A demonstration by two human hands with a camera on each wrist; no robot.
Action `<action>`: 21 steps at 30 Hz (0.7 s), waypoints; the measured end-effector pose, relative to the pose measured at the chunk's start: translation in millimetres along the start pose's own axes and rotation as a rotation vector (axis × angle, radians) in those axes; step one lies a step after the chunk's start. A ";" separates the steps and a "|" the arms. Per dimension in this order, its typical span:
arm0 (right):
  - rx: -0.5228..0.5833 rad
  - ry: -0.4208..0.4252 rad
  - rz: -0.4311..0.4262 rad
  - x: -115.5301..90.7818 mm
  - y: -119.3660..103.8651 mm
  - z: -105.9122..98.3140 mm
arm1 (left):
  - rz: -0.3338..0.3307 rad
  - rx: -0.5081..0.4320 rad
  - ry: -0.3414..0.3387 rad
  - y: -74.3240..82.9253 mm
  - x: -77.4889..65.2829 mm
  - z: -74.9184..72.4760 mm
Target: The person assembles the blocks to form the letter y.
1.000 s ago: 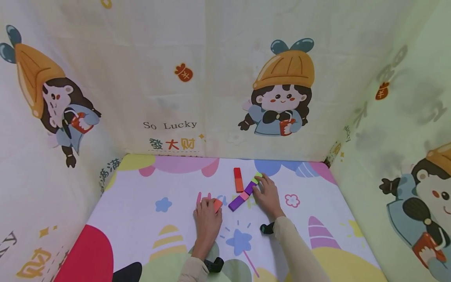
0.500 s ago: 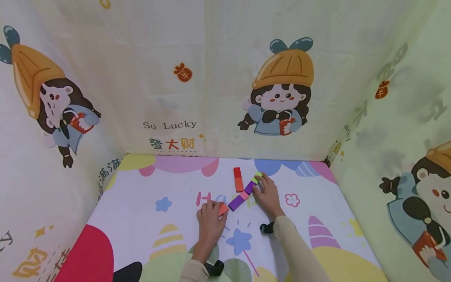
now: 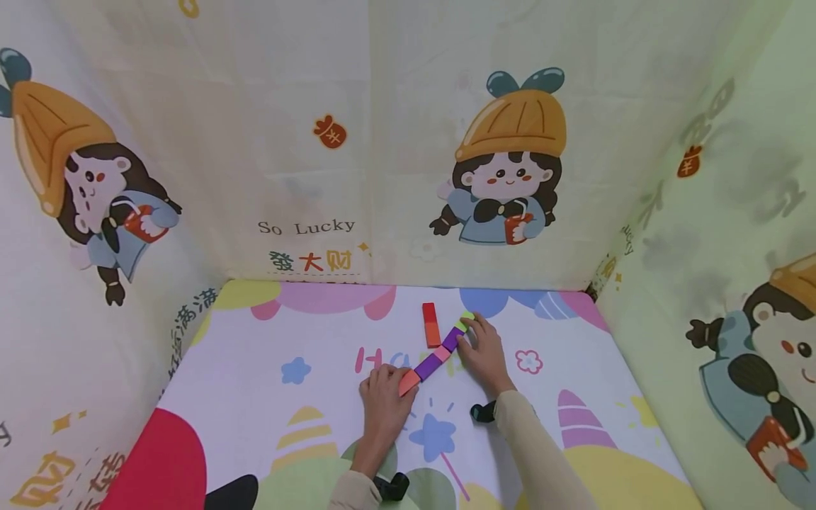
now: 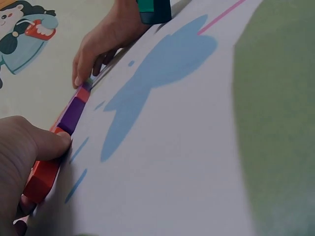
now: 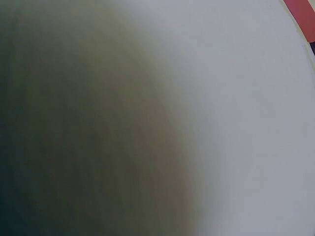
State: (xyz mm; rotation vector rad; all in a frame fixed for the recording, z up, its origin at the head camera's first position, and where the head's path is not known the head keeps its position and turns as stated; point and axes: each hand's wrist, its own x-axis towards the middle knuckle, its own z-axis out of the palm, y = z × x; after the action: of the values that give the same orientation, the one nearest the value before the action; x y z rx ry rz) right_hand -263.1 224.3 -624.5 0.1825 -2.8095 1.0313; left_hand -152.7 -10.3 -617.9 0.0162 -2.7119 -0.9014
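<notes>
White pastel-printed tabletop [image 3: 242, 382]: I log left hand [image 3: 385, 402] pinching orange-red oblong block [image 3: 410, 382], end-to-end with purple oblong block [image 3: 428, 367]; right hand [image 3: 486, 353], grip unclear.

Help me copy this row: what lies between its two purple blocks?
A pink block lies between the nearer purple block and the farther purple block; the head view shows it.

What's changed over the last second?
The left hand, already holding the orange block, slid it rightward and slightly nearer the person, to the near end of the slanted row. Unchanged: the row, the right hand at its far end, and the separate red-orange strip.
</notes>
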 end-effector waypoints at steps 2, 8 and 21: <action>0.000 0.009 -0.005 0.0 0.2 -0.1 | 0.003 -0.008 0.006 -0.2 -0.2 1.6; 0.002 0.020 -0.008 -0.9 1.4 1.2 | 0.017 -0.012 -0.002 -1.7 -1.1 3.4; 0.004 0.030 -0.023 -0.2 1.3 1.3 | 0.059 -0.013 0.033 -5.0 -1.2 7.5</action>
State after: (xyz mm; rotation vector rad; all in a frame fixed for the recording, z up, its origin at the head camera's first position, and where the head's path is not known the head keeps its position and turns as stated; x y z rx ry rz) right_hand -263.2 224.5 -626.3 0.1975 -2.7716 1.0266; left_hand -154.0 -9.8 -626.9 -0.0512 -2.6614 -0.8937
